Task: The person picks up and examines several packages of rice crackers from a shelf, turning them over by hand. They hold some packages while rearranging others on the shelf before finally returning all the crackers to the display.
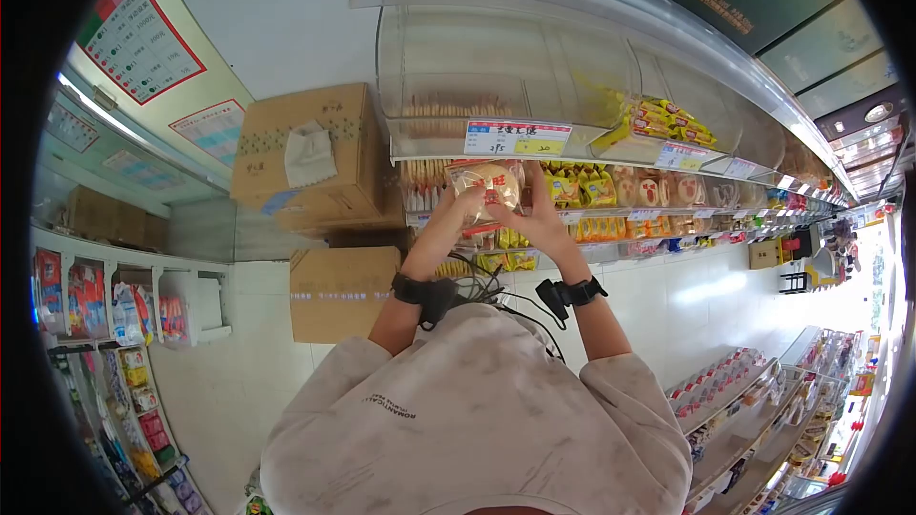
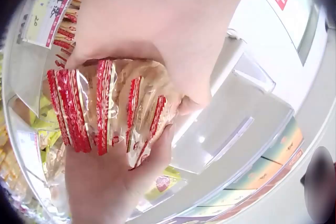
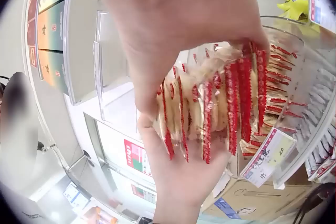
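Note:
Several clear packets of round crackers with red edges [image 1: 489,186] [image 2: 105,108] [image 3: 205,108] stand side by side in one stack, held between both hands in front of the shelf. The left hand [image 1: 456,215] [image 2: 147,24] [image 3: 181,182] grips one side of the stack, fingers curled round it. From the other side the right hand [image 1: 539,221] [image 3: 189,19] [image 2: 113,182] grips the same stack, its thumb across the front in the head view. Similar red-edged packets [image 1: 458,113] [image 3: 278,77] fill a clear shelf bin behind a price label [image 1: 518,138] [image 3: 268,155].
Yellow snack packs [image 1: 663,122] lie in the bin to the right, with more packs on lower tiers. Cardboard boxes [image 1: 310,148] are stacked left of the shelf, another box [image 1: 345,296] below them. Dark cables [image 1: 496,291] hang near the wrists. Display racks [image 1: 754,401] stand at lower right.

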Demonstrator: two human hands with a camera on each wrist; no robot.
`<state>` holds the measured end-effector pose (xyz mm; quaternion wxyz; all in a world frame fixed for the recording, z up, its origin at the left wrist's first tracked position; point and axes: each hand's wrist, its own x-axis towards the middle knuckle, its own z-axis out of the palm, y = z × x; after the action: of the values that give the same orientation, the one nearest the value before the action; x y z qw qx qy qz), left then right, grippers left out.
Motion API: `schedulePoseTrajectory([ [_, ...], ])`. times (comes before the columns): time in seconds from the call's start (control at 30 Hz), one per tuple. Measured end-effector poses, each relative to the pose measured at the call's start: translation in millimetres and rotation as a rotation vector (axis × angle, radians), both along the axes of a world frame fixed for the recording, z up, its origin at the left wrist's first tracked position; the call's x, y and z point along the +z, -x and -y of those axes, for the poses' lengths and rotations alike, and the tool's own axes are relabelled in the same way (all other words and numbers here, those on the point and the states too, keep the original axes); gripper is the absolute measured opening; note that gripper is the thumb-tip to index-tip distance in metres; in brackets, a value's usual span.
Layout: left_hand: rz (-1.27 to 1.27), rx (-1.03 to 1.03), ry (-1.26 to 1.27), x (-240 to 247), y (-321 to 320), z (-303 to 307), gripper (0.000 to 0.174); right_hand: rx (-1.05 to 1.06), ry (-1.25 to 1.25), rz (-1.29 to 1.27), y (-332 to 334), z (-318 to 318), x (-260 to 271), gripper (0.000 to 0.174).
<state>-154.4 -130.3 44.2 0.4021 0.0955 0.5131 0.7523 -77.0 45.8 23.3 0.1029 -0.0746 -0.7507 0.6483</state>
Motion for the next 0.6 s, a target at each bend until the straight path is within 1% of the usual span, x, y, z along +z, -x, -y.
schedulePoseTrajectory([
  [0.07, -0.053, -0.012, -0.167, -37, 6, -3, 0.048, 0.027, -0.03, 0.017, 2, 15, 20, 0.107],
  [0.1, -0.032, -0.008, -0.18, -39, 6, -2, 0.048, 0.039, -0.044, 0.025, 2, 20, 29, 0.108],
  [0.2, 0.058, 0.008, -0.22, -37, 6, -3, 0.049, 0.096, 0.037, 0.08, 7, 20, 40, 0.108],
  [0.27, 0.158, 0.03, -0.234, -29, 3, -1, 0.051, 0.116, 0.002, 0.028, 14, 17, 33, 0.106],
  [0.37, 0.112, 0.043, -0.217, -39, 7, -6, 0.054, 0.129, 0.016, 0.021, 18, 16, 35, 0.102],
  [0.4, 0.05, 0.039, -0.199, -41, 9, -7, 0.055, 0.129, 0.031, 0.031, 19, 16, 37, 0.101],
  [0.47, -0.071, 0.035, -0.163, -43, 13, -8, 0.057, 0.128, 0.001, 0.022, 23, 6, 21, 0.101],
  [0.5, -0.175, 0.053, -0.088, -37, 13, -7, 0.058, 0.13, -0.014, 0.018, 23, 4, 18, 0.101],
  [0.57, -0.379, 0.097, 0.066, -24, 11, -1, 0.06, 0.048, -0.067, 0.019, 21, 0, 14, 0.095],
  [0.6, -0.335, 0.169, 0.029, -30, 14, -3, 0.056, 0.012, -0.096, 0.022, 20, -2, 14, 0.092],
])
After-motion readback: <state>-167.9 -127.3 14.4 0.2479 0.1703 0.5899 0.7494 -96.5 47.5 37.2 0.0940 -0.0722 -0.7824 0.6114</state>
